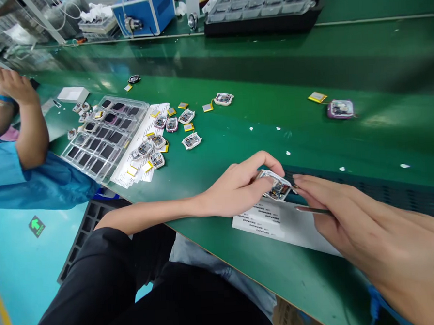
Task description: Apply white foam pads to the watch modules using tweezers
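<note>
My left hand (236, 188) is closed around a small white smartwatch case (278, 188), thumb on top and index finger along its far edge. The open side of the case faces up, baring a circuit board. At its right edge, my right hand (373, 227) has thumb and fingers pinched together at the case's side. A thin metal tool, apparently tweezers (316, 210), sticks out from under the right fingers, its tip pointing left. What the right fingertips touch at the case is too small to make out. Beneath both hands lies a printed white paper sheet (264, 223).
Several opened watch cases with yellow-edged batteries (156, 159) lie to the left, by a clear compartment tray (103, 139). A purple case (341, 109) rests farther right. A blue box (145, 13) and black tray (260, 24) stand behind. A co-worker's arm (31, 119) is at left.
</note>
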### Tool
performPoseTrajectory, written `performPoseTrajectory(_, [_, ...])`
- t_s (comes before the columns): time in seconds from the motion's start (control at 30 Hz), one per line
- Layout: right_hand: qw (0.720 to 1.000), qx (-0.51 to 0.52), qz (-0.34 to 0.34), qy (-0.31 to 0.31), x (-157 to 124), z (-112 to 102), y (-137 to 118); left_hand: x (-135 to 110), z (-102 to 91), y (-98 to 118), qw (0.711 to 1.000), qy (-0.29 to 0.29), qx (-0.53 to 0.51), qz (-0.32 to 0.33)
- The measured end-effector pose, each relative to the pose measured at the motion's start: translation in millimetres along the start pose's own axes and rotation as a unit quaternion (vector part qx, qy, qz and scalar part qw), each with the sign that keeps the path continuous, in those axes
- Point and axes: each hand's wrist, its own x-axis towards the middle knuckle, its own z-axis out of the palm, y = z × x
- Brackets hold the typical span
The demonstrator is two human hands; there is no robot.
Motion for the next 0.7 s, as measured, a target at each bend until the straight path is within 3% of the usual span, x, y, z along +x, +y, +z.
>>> performPoseTrajectory(0.17, [1.000, 0.020, 0.016, -0.011, 4, -1, -17, -8, 2.2, 7, 0.989, -0.024, 0.147, 0.011])
performPoseTrajectory(0.3, [0.999, -0.002, 0.039, -0.014, 7, -4, -29, -12, 7.3, 4, 0.976, -0.047, 0.209, 0.036])
performPoseTrajectory(0.57, [0.997, 0.042, 0.049, -0.034, 9, -4, -34, -10, 14.4, -9, 0.987, 0.051, 0.136, 0.072])
performPoseTrajectory(0.7, [0.981, 0.133, 0.143, -0.003, 12, -3, -34, -8, 13.0, -9, 0.986, 0.064, 0.108, 0.113])
